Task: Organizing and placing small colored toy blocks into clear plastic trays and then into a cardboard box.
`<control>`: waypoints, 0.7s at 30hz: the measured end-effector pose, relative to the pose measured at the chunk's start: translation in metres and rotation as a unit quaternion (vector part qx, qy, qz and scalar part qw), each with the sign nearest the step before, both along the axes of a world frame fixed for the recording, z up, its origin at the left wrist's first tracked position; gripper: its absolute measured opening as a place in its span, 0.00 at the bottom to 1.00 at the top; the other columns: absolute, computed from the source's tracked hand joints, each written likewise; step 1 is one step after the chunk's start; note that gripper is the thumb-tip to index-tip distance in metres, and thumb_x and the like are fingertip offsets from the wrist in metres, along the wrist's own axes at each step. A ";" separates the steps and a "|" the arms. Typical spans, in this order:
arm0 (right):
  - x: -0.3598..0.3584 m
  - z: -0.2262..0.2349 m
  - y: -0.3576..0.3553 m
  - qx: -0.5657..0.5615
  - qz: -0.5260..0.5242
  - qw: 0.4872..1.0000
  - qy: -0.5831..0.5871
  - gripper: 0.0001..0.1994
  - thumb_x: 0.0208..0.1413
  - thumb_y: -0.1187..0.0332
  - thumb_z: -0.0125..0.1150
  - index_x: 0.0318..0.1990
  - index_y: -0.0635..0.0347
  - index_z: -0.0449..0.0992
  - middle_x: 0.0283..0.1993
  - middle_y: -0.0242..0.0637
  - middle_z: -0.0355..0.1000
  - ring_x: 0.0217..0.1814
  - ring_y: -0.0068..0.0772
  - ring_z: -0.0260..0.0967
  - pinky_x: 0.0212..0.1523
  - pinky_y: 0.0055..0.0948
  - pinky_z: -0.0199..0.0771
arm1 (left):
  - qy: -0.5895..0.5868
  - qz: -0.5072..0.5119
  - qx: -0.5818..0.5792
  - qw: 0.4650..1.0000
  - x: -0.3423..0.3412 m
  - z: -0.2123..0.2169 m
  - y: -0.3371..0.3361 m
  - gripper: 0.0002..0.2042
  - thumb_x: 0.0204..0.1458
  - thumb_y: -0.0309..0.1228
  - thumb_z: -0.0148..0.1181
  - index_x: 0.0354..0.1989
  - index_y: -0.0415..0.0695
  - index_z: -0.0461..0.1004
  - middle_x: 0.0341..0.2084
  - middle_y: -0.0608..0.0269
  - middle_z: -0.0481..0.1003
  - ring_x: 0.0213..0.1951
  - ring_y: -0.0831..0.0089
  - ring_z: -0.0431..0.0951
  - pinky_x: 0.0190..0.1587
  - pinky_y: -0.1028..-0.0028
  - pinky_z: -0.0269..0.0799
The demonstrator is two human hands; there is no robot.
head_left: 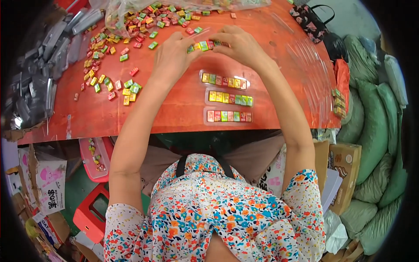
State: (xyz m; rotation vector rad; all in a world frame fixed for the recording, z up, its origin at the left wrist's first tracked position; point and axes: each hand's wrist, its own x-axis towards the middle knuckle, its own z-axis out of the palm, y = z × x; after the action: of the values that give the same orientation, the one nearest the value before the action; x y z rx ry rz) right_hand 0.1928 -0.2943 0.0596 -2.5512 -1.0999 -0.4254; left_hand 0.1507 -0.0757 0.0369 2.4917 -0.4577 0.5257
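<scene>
Over the red table (pixel 174 107), my left hand (pixel 171 56) and my right hand (pixel 242 46) close on the two ends of a row of small wrapped candies (pixel 204 46) in red, yellow and green. My fingers cover its ends, and I cannot tell whether a tray lies under it. Nearer to me lie three clear plastic trays, each filled with a row of candies: the far one (pixel 224 81), the middle one (pixel 230 98) and the near one (pixel 229 116). Loose candies (pixel 129 92) are scattered left of my left forearm.
A large candy pile (pixel 144 22) spills from a clear plastic bag (pixel 117 17) at the back. Stacked clear plastic pieces (pixel 39 91) crowd the left edge; clear strips (pixel 310 65) lie at the right. Green sacks (pixel 371 113), a cardboard box (pixel 347 174) and a red stool (pixel 89 214) surround the table.
</scene>
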 end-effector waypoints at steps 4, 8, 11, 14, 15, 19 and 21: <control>0.063 -0.014 0.017 -0.059 0.060 0.996 0.025 0.16 0.53 0.63 0.65 0.50 0.54 0.79 0.42 0.39 0.73 0.49 0.44 0.70 0.49 0.40 0.70 | 0.026 0.066 0.035 0.997 0.027 -0.007 -0.001 0.14 0.48 0.40 0.68 0.39 0.46 0.81 0.34 0.52 0.75 0.37 0.53 0.79 0.38 0.57 0.75; 0.093 -0.031 0.022 -0.105 0.086 0.987 0.089 0.17 0.53 0.64 0.64 0.51 0.54 0.78 0.43 0.40 0.73 0.49 0.44 0.69 0.50 0.41 0.70 | 0.086 0.110 0.040 0.989 0.040 -0.021 -0.003 0.13 0.48 0.39 0.68 0.39 0.45 0.81 0.35 0.52 0.75 0.38 0.51 0.79 0.39 0.56 0.75; 0.098 -0.037 0.019 -0.070 0.087 0.986 0.126 0.19 0.53 0.63 0.64 0.53 0.53 0.78 0.48 0.40 0.74 0.52 0.44 0.69 0.52 0.40 0.70 | 0.077 0.093 0.026 0.992 0.041 -0.034 0.004 0.15 0.48 0.39 0.68 0.41 0.44 0.80 0.34 0.51 0.74 0.37 0.51 0.79 0.39 0.55 0.75; 0.094 -0.034 0.004 -0.043 0.078 0.990 0.106 0.20 0.55 0.60 0.63 0.56 0.52 0.76 0.55 0.41 0.72 0.57 0.45 0.68 0.56 0.40 0.69 | 0.077 0.056 0.001 0.995 0.026 -0.037 0.014 0.22 0.49 0.41 0.67 0.49 0.42 0.75 0.39 0.48 0.74 0.43 0.50 0.77 0.45 0.56 0.74; 0.091 -0.037 0.001 -0.043 0.078 0.990 0.107 0.20 0.55 0.60 0.63 0.56 0.52 0.76 0.55 0.41 0.72 0.57 0.45 0.68 0.56 0.40 0.69 | 0.086 0.038 -0.006 0.996 0.022 -0.036 0.015 0.27 0.50 0.44 0.66 0.55 0.40 0.72 0.45 0.46 0.74 0.50 0.50 0.75 0.51 0.57 0.72; 0.074 -0.050 0.004 -0.057 0.048 0.995 0.064 0.25 0.63 0.55 0.54 0.65 0.51 0.65 0.67 0.44 0.61 0.69 0.46 0.57 0.66 0.39 0.60 | -0.069 0.021 0.175 0.982 0.014 -0.046 0.009 0.39 0.53 0.54 0.59 0.65 0.36 0.60 0.62 0.43 0.63 0.66 0.53 0.62 0.66 0.58 0.58; 0.066 -0.055 0.007 -0.076 0.040 0.993 0.076 0.27 0.66 0.53 0.49 0.68 0.52 0.61 0.71 0.45 0.56 0.74 0.46 0.52 0.70 0.40 0.55 | 0.131 0.021 0.231 0.964 0.013 -0.039 -0.002 0.47 0.54 0.63 0.50 0.70 0.34 0.50 0.71 0.47 0.48 0.73 0.58 0.47 0.73 0.59 0.40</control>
State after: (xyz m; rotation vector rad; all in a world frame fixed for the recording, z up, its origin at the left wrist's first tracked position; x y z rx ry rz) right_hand 0.2590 -0.2876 0.0043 -2.6064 -1.2151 -0.1278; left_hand 0.1638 -0.0775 -0.0018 2.9685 -0.4638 0.1019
